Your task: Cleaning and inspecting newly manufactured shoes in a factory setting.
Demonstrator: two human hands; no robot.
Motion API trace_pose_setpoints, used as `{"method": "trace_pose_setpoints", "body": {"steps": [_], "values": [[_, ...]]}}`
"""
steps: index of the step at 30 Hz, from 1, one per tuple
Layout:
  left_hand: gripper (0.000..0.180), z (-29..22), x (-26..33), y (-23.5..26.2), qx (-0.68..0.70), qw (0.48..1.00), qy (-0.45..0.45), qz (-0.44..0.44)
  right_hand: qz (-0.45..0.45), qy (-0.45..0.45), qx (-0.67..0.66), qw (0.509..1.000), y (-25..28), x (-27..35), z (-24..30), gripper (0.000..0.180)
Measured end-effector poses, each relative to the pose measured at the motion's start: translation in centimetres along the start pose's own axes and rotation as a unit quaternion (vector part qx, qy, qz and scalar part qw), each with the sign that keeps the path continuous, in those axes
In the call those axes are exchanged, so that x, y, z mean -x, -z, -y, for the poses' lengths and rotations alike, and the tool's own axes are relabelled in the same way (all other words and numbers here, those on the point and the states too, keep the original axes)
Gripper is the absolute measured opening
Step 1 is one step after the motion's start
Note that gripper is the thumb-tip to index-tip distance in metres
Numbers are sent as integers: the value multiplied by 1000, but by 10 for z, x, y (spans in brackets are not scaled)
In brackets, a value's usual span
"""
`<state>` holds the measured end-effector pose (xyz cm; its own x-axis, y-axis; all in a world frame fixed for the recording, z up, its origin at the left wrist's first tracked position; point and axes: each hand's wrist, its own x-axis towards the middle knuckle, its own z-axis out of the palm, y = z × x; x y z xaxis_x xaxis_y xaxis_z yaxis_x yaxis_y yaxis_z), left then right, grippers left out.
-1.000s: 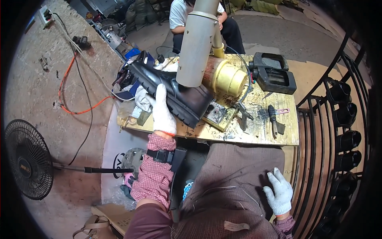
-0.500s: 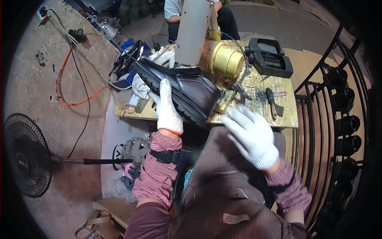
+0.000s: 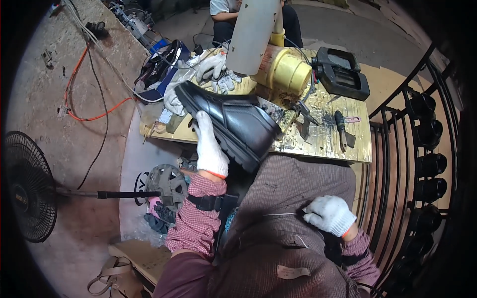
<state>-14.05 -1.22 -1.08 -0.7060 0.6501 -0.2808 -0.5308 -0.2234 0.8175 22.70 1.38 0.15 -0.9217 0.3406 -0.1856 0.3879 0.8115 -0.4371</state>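
Note:
A glossy black leather boot (image 3: pixel 238 114) with a chunky lugged sole lies tilted on its side at the table's front edge. My left hand (image 3: pixel 209 144), in a white knit glove, grips it by the sole, thumb along the side. My right hand (image 3: pixel 329 214), gloved the same way, rests low over my lap, on the checked apron (image 3: pixel 293 193). Its fingers are curled closed. Something small and dark shows at the fingertips, too unclear to name.
On the table stand a yellow pipe fitting (image 3: pixel 285 74) under a grey duct (image 3: pixel 252 37), a black twin tray (image 3: pixel 343 74) and a scraper (image 3: pixel 343 130). A black rack (image 3: pixel 385 164) with dark shoes is at right, a fan (image 3: pixel 27 186) at left. Someone sits beyond.
My right hand has dropped from beside the boot to my lap, and its spread fingers have curled in. The boot has turned slightly in my left hand, showing more of its upper.

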Motion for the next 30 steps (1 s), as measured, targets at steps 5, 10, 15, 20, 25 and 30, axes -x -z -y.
{"method": "trace_pose_setpoints", "body": {"steps": [5,10,15,20,25,30], "values": [[92,-3,11,-33,36,996,46,74,-243,-57,-135,959,-11,19,10,29],[102,-33,-17,-71,-86,987,-119,-59,-222,-140,-119,958,-25,52,2,30],[81,-29,0,-58,-90,992,-78,-28,-230,-177,-128,948,-41,62,-6,31],[80,10,63,-36,-65,993,76,70,-209,-165,-141,953,-27,44,-2,34],[83,26,70,-36,-138,982,103,84,-239,-126,-114,956,-8,19,1,63],[84,34,46,-21,-138,982,82,95,-305,-100,-168,932,-7,-12,4,88]]}}
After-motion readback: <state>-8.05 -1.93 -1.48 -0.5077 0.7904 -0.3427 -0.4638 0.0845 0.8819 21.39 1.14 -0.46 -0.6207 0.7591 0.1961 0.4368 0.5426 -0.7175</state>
